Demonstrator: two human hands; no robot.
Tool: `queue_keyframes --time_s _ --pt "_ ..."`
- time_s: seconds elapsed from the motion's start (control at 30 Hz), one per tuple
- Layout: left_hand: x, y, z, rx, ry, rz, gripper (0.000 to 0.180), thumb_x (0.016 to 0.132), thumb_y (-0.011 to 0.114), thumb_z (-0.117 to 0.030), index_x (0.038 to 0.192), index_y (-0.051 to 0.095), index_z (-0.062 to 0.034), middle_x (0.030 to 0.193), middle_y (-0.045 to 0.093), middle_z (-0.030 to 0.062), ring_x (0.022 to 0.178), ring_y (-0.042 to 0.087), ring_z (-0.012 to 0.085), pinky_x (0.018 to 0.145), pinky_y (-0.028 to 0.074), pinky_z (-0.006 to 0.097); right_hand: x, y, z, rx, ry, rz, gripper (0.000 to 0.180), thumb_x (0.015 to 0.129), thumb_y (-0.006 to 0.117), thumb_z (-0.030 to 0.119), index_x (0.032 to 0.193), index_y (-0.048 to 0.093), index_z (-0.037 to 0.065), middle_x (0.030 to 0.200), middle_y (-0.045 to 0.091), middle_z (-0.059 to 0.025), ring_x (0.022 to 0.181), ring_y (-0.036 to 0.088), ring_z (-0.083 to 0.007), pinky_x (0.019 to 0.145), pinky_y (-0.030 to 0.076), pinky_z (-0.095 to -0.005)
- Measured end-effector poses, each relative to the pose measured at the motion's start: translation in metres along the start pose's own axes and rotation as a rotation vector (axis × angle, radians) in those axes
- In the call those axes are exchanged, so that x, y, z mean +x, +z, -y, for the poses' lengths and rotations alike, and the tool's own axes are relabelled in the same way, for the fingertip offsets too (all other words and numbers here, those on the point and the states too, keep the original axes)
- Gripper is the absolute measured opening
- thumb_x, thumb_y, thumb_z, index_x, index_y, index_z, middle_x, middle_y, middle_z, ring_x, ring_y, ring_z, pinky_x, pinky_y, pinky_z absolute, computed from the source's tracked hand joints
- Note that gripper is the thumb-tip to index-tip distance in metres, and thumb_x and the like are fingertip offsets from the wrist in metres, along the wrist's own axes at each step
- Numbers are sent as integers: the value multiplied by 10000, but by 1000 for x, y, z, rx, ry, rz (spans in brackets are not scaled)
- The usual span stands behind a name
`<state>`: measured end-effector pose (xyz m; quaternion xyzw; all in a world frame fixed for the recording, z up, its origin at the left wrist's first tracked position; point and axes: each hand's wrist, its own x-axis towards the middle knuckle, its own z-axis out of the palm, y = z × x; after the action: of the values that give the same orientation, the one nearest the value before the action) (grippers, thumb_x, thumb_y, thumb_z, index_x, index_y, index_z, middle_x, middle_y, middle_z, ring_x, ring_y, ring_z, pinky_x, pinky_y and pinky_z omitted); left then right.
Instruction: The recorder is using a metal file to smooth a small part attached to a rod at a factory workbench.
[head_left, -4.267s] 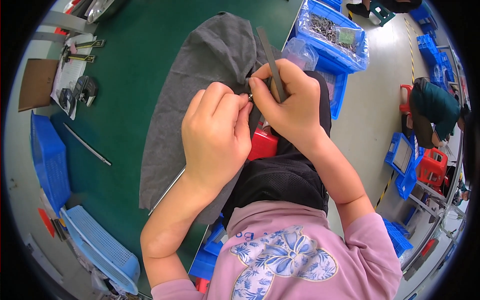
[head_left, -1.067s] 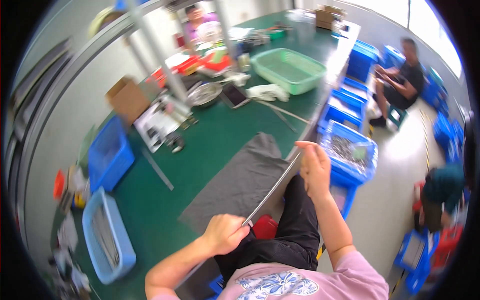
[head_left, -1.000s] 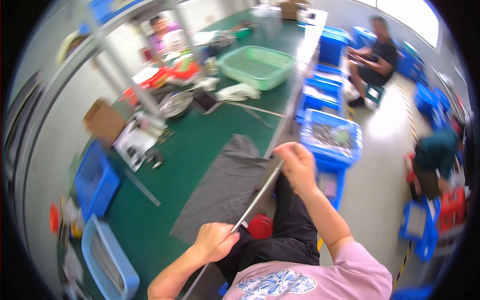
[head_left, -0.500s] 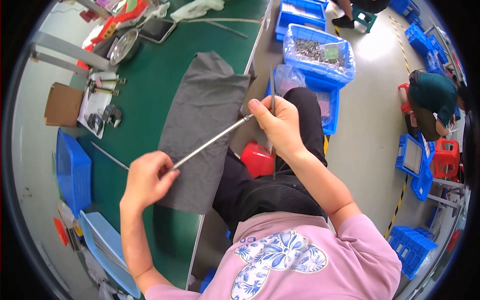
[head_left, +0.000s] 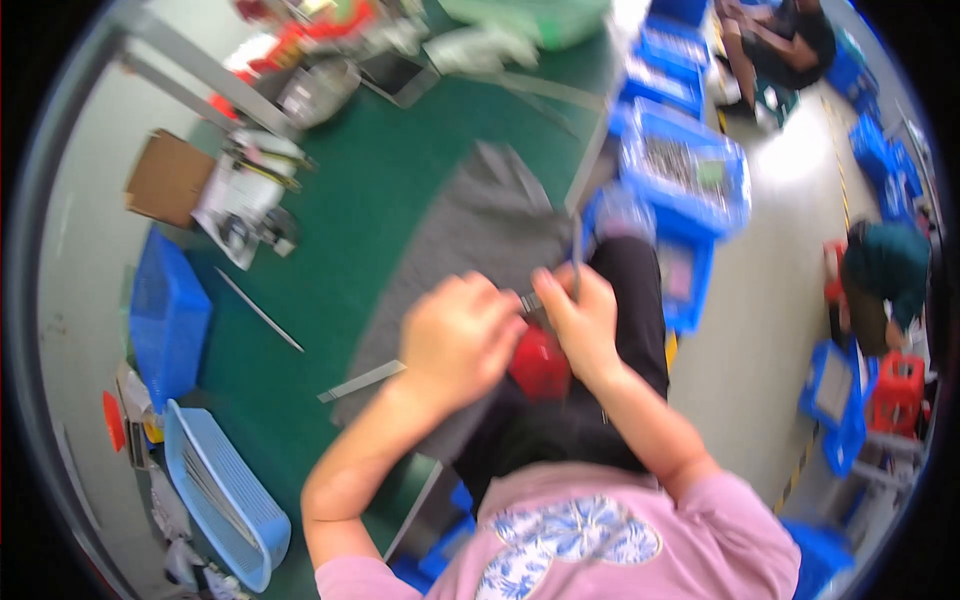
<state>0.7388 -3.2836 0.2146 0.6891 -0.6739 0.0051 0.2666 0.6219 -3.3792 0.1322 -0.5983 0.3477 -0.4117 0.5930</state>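
My left hand (head_left: 460,342) is closed round a thin silvery metal strip (head_left: 362,382). One end sticks out past the wrist over the grey cloth (head_left: 455,235). The other end comes out at my fingertips, close to my right hand (head_left: 583,318). That right hand is closed, thumb up, on a narrow dark grey strip (head_left: 577,248) that stands upright from the fist. Its thumb and fingers also reach the tip of the silvery strip; motion blur hides whether they pinch it. Another thin metal strip (head_left: 260,310) lies on the green table left of the cloth.
At the left stand a blue bin (head_left: 170,320) and a light blue basket (head_left: 225,495) holding long strips. A cardboard box (head_left: 170,178) is behind them. Right of the green table (head_left: 350,210) is a bagged blue crate (head_left: 690,170) of small parts. A red stool (head_left: 895,395) and other people are farther right.
My left hand has moved right along the silvery strip, up close to my right hand, and the strip now sticks out behind it. The whole view has shifted.
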Motion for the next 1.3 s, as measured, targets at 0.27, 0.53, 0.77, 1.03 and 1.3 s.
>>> queue_keyframes --time_s 0.27,0.53,0.77,1.03,1.3 --pt "-10 34 5 -217 -73 -101 81 746 696 -129 763 656 -61 750 572 64 691 583 259 600 473 360 -8 -16 -10 150 85 73 264 861 697 198 708 545 45 562 515 26 501 439 -34 455 324 -202" --pt "-6 45 16 -210 -31 -196 73 738 700 -111 762 650 -64 743 545 47 678 555 227 597 463 350 4 -28 -6 128 180 137 363 983 420 258 773 595 19 545 482 -3 432 386 -53 409 283 -210" --pt "-13 46 5 -196 -46 -190 97 727 700 -105 743 617 -59 744 545 52 683 556 235 595 463 356 -25 -55 -11 108 220 170 391 994 371 274 775 561 12 524 454 -21 375 360 -71 362 281 -208" --pt "-3 44 7 -146 -53 -187 88 726 689 -85 718 604 -61 725 543 96 679 552 293 593 449 386 -36 -49 18 118 157 235 335 1005 367 204 787 554 32 544 427 27 444 344 -36 429 252 -210" --pt "2 39 9 -223 -133 -151 95 698 713 -35 745 634 -54 732 553 54 665 568 237 580 457 352 -48 -41 31 -77 220 353 299 989 418 172 825 583 -14 650 548 -78 603 526 -149 600 430 -286"
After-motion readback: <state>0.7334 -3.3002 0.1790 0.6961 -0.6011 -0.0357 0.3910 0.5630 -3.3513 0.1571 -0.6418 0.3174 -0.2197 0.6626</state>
